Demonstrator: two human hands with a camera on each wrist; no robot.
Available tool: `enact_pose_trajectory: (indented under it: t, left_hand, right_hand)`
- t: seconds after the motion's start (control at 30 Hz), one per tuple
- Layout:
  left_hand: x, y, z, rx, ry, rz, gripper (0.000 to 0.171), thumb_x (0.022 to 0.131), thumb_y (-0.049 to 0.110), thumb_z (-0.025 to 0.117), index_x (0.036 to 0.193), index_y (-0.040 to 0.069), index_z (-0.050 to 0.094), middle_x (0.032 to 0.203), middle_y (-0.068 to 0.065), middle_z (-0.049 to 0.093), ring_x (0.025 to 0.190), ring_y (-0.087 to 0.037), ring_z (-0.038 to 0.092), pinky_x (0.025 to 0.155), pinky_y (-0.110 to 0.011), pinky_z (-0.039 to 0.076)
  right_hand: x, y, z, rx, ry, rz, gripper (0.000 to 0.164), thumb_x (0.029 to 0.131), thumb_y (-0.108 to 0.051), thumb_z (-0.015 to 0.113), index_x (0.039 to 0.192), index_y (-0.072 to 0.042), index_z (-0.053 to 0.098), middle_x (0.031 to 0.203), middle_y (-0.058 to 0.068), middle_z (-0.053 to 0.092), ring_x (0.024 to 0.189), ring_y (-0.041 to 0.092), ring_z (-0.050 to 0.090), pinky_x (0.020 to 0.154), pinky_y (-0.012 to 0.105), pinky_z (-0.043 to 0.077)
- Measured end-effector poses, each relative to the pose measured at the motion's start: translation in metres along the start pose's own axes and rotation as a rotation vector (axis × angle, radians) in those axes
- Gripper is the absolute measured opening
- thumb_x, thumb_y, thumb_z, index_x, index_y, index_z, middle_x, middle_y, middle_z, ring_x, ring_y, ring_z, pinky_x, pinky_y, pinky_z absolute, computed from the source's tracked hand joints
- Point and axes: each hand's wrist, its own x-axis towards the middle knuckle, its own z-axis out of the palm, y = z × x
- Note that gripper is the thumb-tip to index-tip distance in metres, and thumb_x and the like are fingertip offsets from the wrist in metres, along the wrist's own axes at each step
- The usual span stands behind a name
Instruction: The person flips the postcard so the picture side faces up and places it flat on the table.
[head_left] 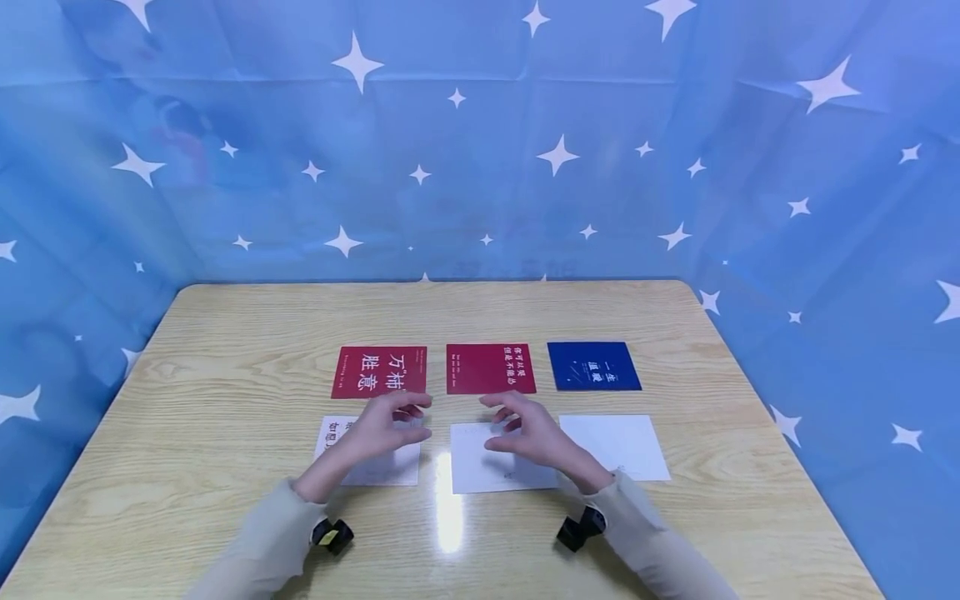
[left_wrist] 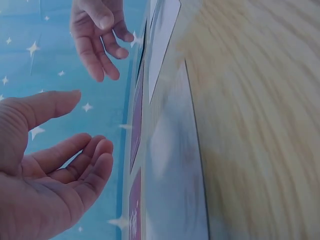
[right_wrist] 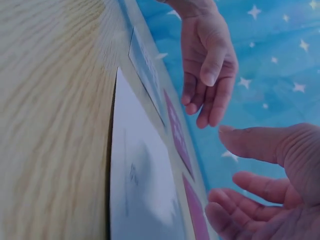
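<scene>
My left hand (head_left: 390, 423) hovers over a white card with dark lettering (head_left: 372, 475), its fingers loosely bent and holding nothing. Above the middle white card (head_left: 480, 467) is my right hand (head_left: 528, 429), also relaxed, with a gap between thumb and fingers. The two hands face each other without touching, as both wrist views show. Beyond the left hand lies a red card with large white characters (head_left: 380, 371). A second red card (head_left: 489, 368) lies in the middle of the back row, beside a blue card (head_left: 595, 367). To the right is another white card (head_left: 618, 446).
The cards lie in two rows on a wood-grain table (head_left: 247, 333). A blue curtain with white stars (head_left: 480, 192) surrounds its back and sides. Small black devices (head_left: 333, 536) are strapped at the wrists.
</scene>
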Motion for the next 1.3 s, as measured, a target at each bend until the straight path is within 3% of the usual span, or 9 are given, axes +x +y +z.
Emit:
enact_pose_trajectory:
  t: [0.2,0.57,0.7,0.83,0.93,1.13,1.3]
  left_hand:
    - [0.010,0.005,0.017,0.029,-0.041,-0.042,0.052,0.074,0.007,0.077,0.117,-0.013,0.055,0.112,-0.025,0.059,0.100,-0.038,0.057,0.088,-0.047,0.047]
    - [0.021,0.010,0.036,0.130,-0.050,-0.139,0.057,0.067,0.009,0.082,0.115,-0.010,0.057,0.108,-0.017,0.061,0.100,-0.030,0.057,0.089,-0.040,0.047]
    - [0.024,0.009,0.039,0.142,-0.057,-0.139,0.056,0.065,0.008,0.083,0.112,-0.011,0.058,0.103,-0.015,0.061,0.095,-0.028,0.057,0.085,-0.039,0.049]
    - [0.027,0.007,0.043,0.145,-0.054,-0.146,0.052,0.064,0.006,0.083,0.108,-0.010,0.059,0.097,-0.012,0.060,0.089,-0.024,0.055,0.081,-0.037,0.050]
    - [0.028,0.006,0.045,0.161,-0.050,-0.158,0.049,0.063,0.004,0.083,0.105,-0.008,0.061,0.094,-0.009,0.059,0.086,-0.021,0.054,0.080,-0.034,0.050]
    - [0.029,0.005,0.048,0.210,-0.055,-0.151,0.042,0.062,0.001,0.082,0.099,-0.005,0.061,0.088,-0.007,0.057,0.080,-0.016,0.051,0.073,-0.025,0.048]
    - [0.029,0.006,0.049,0.219,-0.062,-0.124,0.040,0.060,-0.002,0.080,0.095,-0.006,0.060,0.085,-0.007,0.054,0.078,-0.016,0.049,0.069,-0.024,0.045]
  right_hand:
    - [-0.013,0.007,-0.009,-0.046,0.044,0.055,0.053,0.076,-0.005,0.076,0.123,0.005,0.054,0.109,0.019,0.060,0.093,0.031,0.059,0.078,0.041,0.053]
    - [-0.027,0.018,-0.018,-0.191,0.101,0.142,0.051,0.071,-0.005,0.080,0.117,0.002,0.059,0.103,0.012,0.059,0.091,0.026,0.052,0.075,0.032,0.051]
    - [-0.030,0.021,-0.018,-0.252,0.127,0.168,0.049,0.070,-0.004,0.081,0.114,0.001,0.061,0.103,0.010,0.059,0.087,0.023,0.049,0.071,0.029,0.047]
    - [-0.030,0.022,-0.016,-0.314,0.141,0.212,0.048,0.067,-0.004,0.083,0.110,-0.003,0.063,0.104,0.007,0.059,0.090,0.020,0.048,0.078,0.033,0.045]
    - [-0.030,0.023,-0.016,-0.344,0.137,0.235,0.047,0.065,-0.005,0.084,0.108,-0.005,0.064,0.104,0.005,0.059,0.094,0.019,0.049,0.085,0.037,0.044]
    - [-0.027,0.024,-0.015,-0.380,0.122,0.280,0.044,0.065,-0.007,0.085,0.104,-0.008,0.065,0.101,0.003,0.056,0.093,0.019,0.048,0.085,0.038,0.045]
    - [-0.022,0.023,-0.017,-0.413,0.079,0.262,0.040,0.064,-0.008,0.085,0.099,-0.007,0.064,0.096,0.002,0.055,0.091,0.018,0.047,0.085,0.037,0.045]
